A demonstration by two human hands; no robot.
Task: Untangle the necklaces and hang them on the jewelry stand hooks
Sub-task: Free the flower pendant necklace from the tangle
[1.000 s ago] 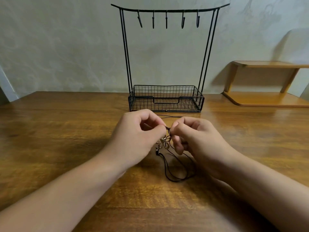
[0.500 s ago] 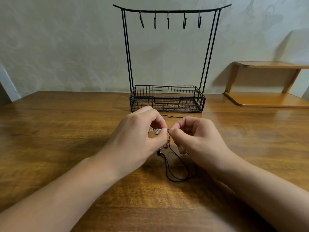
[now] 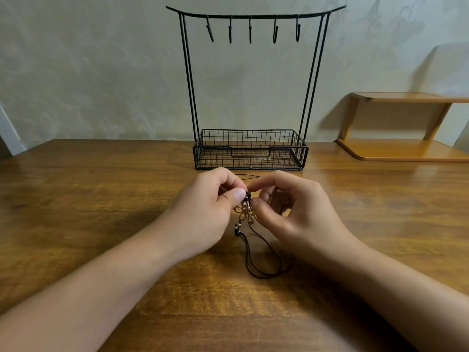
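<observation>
A tangle of black cord necklaces (image 3: 264, 260) lies on the wooden table (image 3: 101, 204) between my hands, with a gold flower pendant (image 3: 245, 212) hanging at its top. My left hand (image 3: 210, 209) pinches the knot above the pendant between thumb and forefinger. My right hand (image 3: 294, 212) pinches the same knot from the right side. A cord loop trails toward me on the table. Behind stands the black wire jewelry stand (image 3: 250, 148), its top bar carrying several bare hooks (image 3: 250, 30).
The stand's wire basket base holds nothing I can see. A short black cord end (image 3: 250, 177) lies just in front of the basket. A small wooden shelf unit (image 3: 406, 146) sits at the back right against the wall.
The gold flower pendant has come into view, dangling below the knot. Both hands stay together at the knot, fingers shifting slightly.
</observation>
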